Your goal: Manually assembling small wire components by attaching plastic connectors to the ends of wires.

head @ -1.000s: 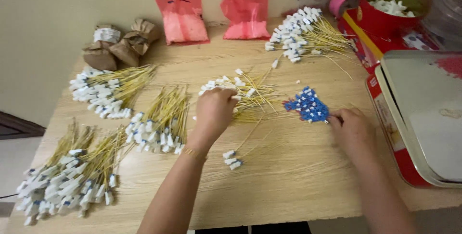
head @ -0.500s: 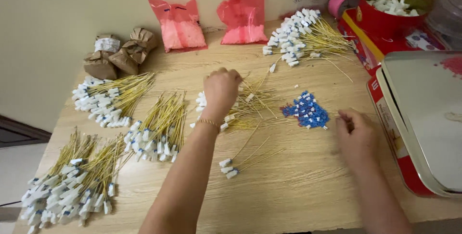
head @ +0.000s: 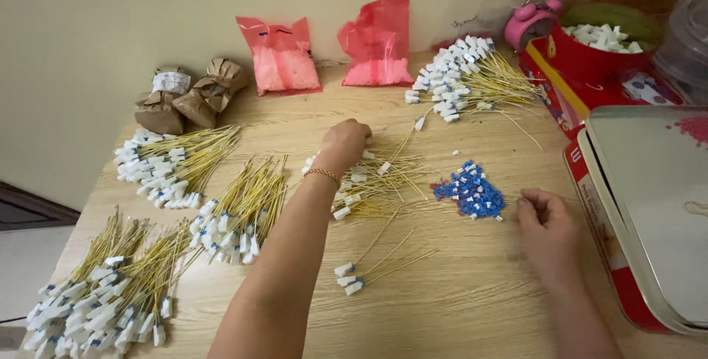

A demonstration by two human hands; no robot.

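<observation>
Left hand (head: 345, 142) curled closed on the loose pile of yellow wires with white plastic connectors (head: 376, 178), mid wooden tabletop (head: 472, 292). Right hand (head: 547, 228) loosely closed, empty-looking, just beside the small heap of blue plastic caps (head: 470, 191). Red bowl (head: 590, 53) at far right corner holds white connectors. Two pink plastic bags (head: 280, 56) of white pieces along far edge.

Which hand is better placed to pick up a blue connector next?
Right. The right hand rests on the table just beside the blue connectors, fingers toward them. The left hand is farther off, on the loose yellow wires.
</observation>
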